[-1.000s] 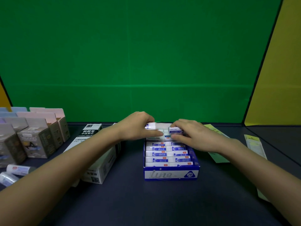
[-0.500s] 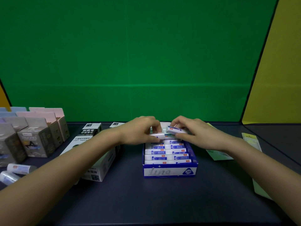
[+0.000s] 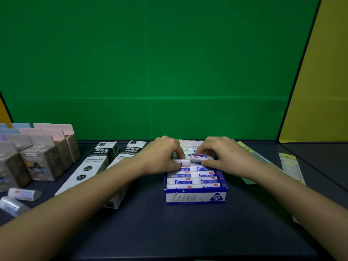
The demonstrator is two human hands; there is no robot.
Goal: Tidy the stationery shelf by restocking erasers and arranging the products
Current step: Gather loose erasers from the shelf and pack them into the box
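Observation:
A blue and white eraser box (image 3: 194, 197) stands at the middle of the dark shelf, filled with two columns of white erasers with blue sleeves (image 3: 192, 180). My left hand (image 3: 162, 156) pinches one eraser (image 3: 181, 162) over the left column at the box's far end. My right hand (image 3: 224, 156) holds another eraser (image 3: 201, 157) just above the right column, beside the first. Behind my hands, more white erasers show at the back of the box.
Two long black and white refill boxes (image 3: 90, 166) lie left of the eraser box. Grey and pink cartons (image 3: 43, 157) stand at far left, with two wrapped rolls (image 3: 22, 194) in front. Flat yellow-green packets (image 3: 291, 166) lie at right.
Both hands have come lower and nearer with their erasers, from above the box's far edge down onto the back rows. The view has tilted slightly.

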